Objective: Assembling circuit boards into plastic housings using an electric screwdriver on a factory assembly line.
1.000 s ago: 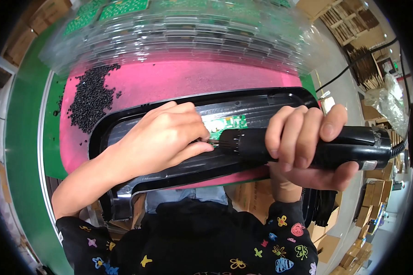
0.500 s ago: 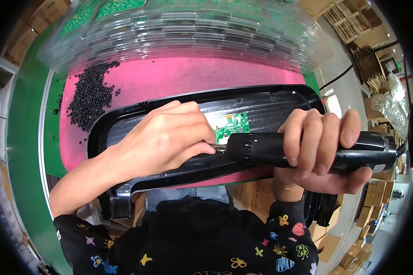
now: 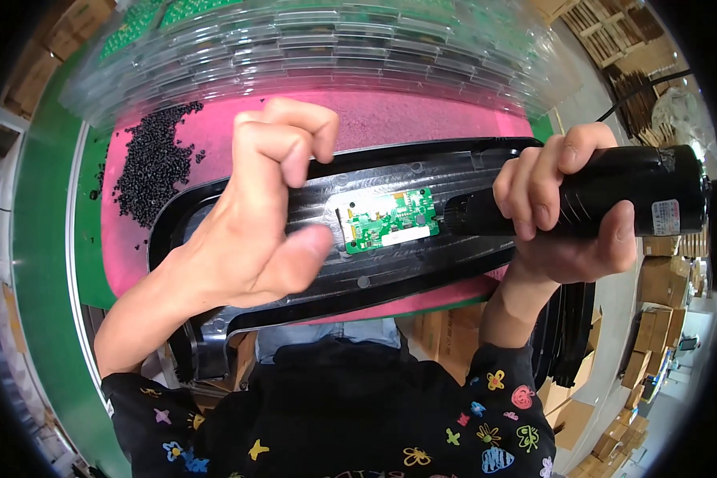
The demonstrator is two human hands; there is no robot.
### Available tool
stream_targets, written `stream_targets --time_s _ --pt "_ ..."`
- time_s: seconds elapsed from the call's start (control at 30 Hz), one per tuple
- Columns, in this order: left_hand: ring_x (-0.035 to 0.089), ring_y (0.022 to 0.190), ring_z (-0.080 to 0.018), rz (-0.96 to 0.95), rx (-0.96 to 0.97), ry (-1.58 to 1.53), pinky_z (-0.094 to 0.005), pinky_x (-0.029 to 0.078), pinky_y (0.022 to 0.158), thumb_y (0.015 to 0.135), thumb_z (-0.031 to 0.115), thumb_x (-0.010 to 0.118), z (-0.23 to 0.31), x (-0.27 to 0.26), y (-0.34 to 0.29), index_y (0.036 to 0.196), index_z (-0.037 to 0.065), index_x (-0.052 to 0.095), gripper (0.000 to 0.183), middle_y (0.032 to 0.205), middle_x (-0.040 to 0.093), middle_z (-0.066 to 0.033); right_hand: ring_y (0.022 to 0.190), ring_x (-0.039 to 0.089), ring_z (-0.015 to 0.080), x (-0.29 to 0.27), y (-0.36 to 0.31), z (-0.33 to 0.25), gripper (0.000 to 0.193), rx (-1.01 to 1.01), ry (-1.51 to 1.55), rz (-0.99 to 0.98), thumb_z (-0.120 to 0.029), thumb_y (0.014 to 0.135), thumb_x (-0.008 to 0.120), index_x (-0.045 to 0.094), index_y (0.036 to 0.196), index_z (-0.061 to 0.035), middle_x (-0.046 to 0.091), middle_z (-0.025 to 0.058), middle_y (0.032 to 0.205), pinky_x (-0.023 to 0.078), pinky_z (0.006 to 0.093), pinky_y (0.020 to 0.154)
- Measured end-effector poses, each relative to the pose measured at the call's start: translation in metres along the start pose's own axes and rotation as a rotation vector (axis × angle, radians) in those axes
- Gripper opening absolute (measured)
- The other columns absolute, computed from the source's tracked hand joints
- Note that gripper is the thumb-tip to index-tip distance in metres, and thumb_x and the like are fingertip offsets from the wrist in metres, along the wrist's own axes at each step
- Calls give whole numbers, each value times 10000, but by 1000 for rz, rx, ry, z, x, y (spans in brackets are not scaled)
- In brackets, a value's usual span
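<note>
My right hand (image 3: 543, 182) is wrapped round a black electric screwdriver (image 3: 653, 191), held nearly level with its tip pointing left. The screwdriver's nose is close to the right end of a green circuit board (image 3: 410, 217); whether it touches cannot be made out. That board lies inside a long black plastic housing (image 3: 446, 259) with raised walls. Over the housing's left part hovers my left hand (image 3: 251, 215). Its fingers are bent, the thumb stands apart, and nothing shows between them. The thumb is slightly blurred, left of the board.
Small black screws (image 3: 151, 163) lie heaped on the pink mat (image 3: 390, 115) at the left. Stacked clear plastic trays (image 3: 334, 52), some with green boards, stand along the far side. A cable (image 3: 645, 94) runs at the upper right. Cardboard boxes (image 3: 657, 327) stand on the right.
My left hand has come away from the screwdriver's tip, moved left, and its pinch has opened. My right hand has shifted the screwdriver up and to the right, uncovering the board.
</note>
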State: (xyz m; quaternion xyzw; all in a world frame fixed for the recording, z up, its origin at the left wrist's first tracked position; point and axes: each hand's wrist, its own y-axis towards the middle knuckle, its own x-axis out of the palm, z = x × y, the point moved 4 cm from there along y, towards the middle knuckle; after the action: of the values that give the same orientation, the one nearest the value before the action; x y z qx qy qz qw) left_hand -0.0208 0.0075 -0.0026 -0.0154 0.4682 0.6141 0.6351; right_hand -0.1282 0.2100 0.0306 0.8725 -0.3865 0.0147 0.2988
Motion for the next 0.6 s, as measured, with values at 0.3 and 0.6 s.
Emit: stream_targets --time_s 0.3,0.6 --pt "377 782 -158 366 -12 -195 -305 366 700 870 65 430 10 -41 3 1076 78 270 261 1027 426 -166 378 375 81 15 6 14 476 25 9 -91 -490 820 599 431 858 -46 436 -10 541 325 237 392" --pt "508 553 -82 154 -796 210 -243 378 503 928 100 543 40 -101 -64 843 -31 581 161 622 548 -42 381 351 83 -1 2 12 503 88 139 -118 -518 826 581 477 934 -38 408 -23 538 305 254 416"
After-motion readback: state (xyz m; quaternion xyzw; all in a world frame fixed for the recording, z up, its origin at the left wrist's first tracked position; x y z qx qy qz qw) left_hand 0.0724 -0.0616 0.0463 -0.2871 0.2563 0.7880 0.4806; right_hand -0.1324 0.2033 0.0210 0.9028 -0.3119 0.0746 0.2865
